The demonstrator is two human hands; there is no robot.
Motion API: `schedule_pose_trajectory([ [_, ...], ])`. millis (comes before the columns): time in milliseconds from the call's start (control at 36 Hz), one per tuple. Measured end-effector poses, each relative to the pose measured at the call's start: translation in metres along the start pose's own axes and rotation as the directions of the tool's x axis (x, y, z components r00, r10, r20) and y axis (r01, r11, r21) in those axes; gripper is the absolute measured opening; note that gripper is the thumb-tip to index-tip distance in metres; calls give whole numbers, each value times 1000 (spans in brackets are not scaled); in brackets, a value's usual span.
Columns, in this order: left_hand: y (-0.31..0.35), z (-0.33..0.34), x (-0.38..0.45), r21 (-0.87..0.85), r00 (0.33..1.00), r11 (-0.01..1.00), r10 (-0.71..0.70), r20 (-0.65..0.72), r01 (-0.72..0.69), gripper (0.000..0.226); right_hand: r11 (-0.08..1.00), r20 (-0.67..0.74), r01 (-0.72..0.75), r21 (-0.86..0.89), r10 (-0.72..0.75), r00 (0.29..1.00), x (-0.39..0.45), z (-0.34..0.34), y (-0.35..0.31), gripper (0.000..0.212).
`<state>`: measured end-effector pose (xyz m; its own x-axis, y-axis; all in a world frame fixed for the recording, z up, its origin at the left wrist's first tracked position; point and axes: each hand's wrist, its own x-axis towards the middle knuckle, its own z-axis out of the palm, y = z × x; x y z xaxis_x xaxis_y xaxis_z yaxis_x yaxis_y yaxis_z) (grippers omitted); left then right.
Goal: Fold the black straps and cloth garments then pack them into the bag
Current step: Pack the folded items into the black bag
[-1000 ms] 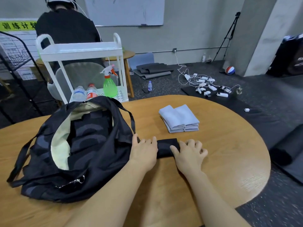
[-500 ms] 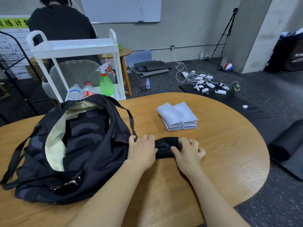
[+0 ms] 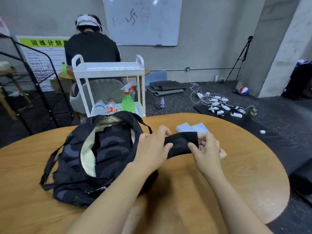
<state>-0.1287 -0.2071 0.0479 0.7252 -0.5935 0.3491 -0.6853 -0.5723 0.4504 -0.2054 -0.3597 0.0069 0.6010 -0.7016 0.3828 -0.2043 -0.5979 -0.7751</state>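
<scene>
Grey concrete walls and a dark speckled floor are surrounding a round wooden worktop (image 3: pixel 219 174), where a person is working with both bare hands. Lying open on the left part of the worktop is a black bag (image 3: pixel 94 159) with a pale lining, its mouth gaping toward the camera and dark folded pieces already sitting inside. The left hand (image 3: pixel 152 147) is gripping one end of a folded black strap (image 3: pixel 181 144), thumb pressing on top and fingers curling behind it. The right hand (image 3: pixel 206 149) is pinching the other end between thumb and curled fingers. The strap is being held up off the worktop between the two hands, just to the right of the bag's rim. Behind the strap, partly hidden by it and by the right hand, folded white cloths (image 3: pixel 192 127) are lying on the worktop.

Beyond the worktop a white trolley (image 3: pixel 108 68) is standing, carrying a green spray bottle (image 3: pixel 128 101) and two water bottles (image 3: pixel 105 108) on its lower shelf. Another person in a dark top (image 3: pixel 92 48) is sitting with their back turned. A whiteboard (image 3: pixel 141 21) is hanging on the wall, a tripod (image 3: pixel 241 59) is standing at the right, a small ball (image 3: pixel 243 90) is resting on the floor, and white chargers and cables (image 3: pixel 217 103) are sprawling across it.
</scene>
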Motion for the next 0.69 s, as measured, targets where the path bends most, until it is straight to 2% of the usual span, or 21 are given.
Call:
schedule_pose_trajectory([
  [139,-41,-50,-12,-177,989,976,-140,-56,128,20,996,60,94,14,-94,994,-4,30,-55,25],
  [333,-115,-89,-39,-203,936,932,-329,-127,300,24,987,240,145,-65,-125,963,-29,91,-107,29],
  [472,-149,-100,-29,-77,919,933,-359,-164,351,27,982,269,141,-128,-103,958,-28,125,-130,28],
  [694,-180,-104,29,192,941,931,-270,-205,309,17,924,263,189,-332,-102,959,16,173,-157,24],
])
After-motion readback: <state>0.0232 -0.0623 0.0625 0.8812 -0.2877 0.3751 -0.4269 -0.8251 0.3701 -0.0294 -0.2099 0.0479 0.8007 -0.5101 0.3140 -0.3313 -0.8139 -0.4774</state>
